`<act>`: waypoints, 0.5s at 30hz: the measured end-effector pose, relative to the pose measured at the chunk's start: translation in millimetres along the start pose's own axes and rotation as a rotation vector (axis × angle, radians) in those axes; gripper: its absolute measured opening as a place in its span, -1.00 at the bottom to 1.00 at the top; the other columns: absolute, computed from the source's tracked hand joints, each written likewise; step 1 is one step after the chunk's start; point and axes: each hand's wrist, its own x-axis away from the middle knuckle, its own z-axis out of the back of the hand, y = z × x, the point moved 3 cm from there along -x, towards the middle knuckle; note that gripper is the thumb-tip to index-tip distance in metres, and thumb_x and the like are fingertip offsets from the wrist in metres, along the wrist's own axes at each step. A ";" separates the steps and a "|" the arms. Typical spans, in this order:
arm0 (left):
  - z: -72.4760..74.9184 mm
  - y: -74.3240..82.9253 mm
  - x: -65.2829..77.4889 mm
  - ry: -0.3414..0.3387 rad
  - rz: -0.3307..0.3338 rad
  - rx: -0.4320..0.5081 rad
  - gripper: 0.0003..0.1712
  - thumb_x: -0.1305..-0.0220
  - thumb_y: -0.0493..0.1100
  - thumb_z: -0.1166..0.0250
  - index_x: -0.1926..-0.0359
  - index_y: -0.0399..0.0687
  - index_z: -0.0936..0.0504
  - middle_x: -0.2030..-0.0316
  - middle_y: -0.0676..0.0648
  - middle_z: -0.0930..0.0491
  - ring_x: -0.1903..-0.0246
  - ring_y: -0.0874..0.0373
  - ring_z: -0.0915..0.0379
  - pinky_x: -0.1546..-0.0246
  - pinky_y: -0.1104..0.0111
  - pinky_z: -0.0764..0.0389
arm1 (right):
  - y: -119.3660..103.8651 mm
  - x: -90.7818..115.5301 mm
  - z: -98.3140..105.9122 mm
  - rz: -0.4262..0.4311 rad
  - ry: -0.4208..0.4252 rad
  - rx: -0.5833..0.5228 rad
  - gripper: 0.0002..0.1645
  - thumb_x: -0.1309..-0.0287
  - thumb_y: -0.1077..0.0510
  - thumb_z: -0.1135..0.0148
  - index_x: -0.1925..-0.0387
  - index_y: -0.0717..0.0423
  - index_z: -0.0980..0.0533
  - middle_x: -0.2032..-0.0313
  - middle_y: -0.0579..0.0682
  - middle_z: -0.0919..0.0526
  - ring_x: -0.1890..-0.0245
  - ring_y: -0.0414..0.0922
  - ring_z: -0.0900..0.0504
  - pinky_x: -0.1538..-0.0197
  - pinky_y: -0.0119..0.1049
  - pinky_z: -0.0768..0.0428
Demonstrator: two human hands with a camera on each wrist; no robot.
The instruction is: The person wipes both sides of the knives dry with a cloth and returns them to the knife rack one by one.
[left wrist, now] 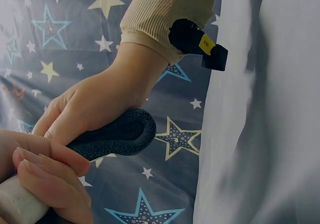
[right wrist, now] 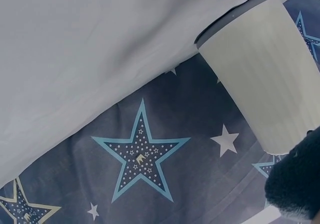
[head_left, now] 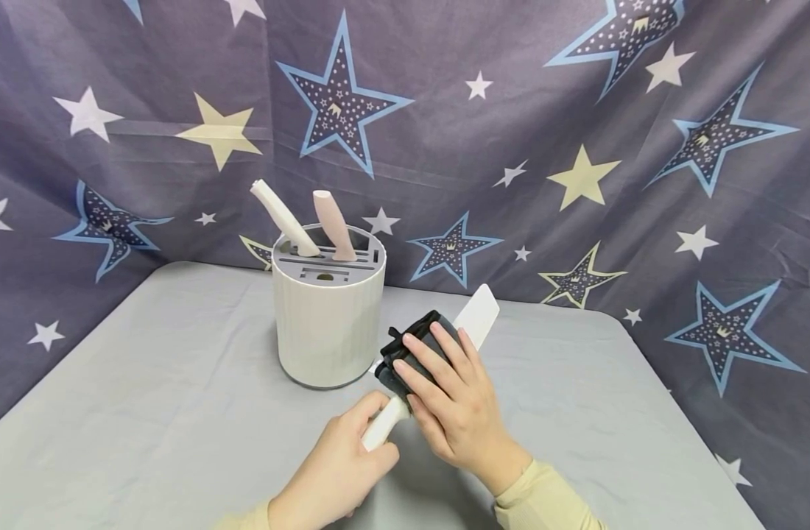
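Note:
My left hand (head_left: 335,464) grips the white handle (head_left: 384,425) of a knife, with fingers and thumb curled round it. The knife's white blade (head_left: 479,315) points up and to the right, above the grey tabletop. A folded dark cloth (head_left: 418,353) wraps the middle of the blade, and my right hand (head_left: 461,405) holds it there, fingers laid across it. In the left wrist view, the thick fold of the cloth (left wrist: 127,134) shows below the right hand (left wrist: 100,96). Part of the cloth (right wrist: 295,181) edges into the right wrist view at the lower right.
A cream ribbed knife block (head_left: 328,331) stands just left of the cloth and behind the hands. In its slotted grey top are a white-handled knife (head_left: 282,217) and a pink-handled knife (head_left: 334,224). A dark star-patterned curtain (head_left: 445,162) hangs behind the grey table (head_left: 146,412).

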 end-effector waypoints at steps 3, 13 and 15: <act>-0.1 0.6 0.5 -0.003 -0.002 0.001 -0.68 -0.06 -0.37 -0.17 0.15 0.02 -0.47 0.69 0.04 -0.39 0.91 0.30 -0.19 0.95 0.40 -0.30 | 1.4 -0.3 0.3 0.004 0.001 -0.002 -0.58 -0.45 0.06 0.10 -0.07 0.10 -0.61 -0.18 0.16 -0.60 -0.28 0.25 -0.44 -0.40 0.18 -0.24; -0.7 -0.3 1.3 -0.017 0.003 0.010 -0.63 -0.08 -0.37 -0.18 0.09 0.06 -0.50 0.69 0.04 -0.39 0.91 0.30 -0.18 0.95 0.38 -0.30 | 7.0 0.5 1.8 -0.011 -0.009 0.000 -0.58 -0.46 0.06 0.10 -0.08 0.09 -0.60 -0.18 0.15 -0.60 -0.29 0.23 -0.44 -0.39 0.18 -0.25; -0.7 -0.4 1.3 -0.017 0.002 0.011 -0.64 -0.08 -0.36 -0.17 0.08 0.06 -0.50 0.70 0.04 -0.39 0.91 0.30 -0.18 0.95 0.38 -0.30 | 7.3 0.1 2.0 -0.010 -0.012 0.001 -0.58 -0.46 0.06 0.10 -0.08 0.09 -0.60 -0.18 0.15 -0.59 -0.29 0.23 -0.44 -0.39 0.19 -0.26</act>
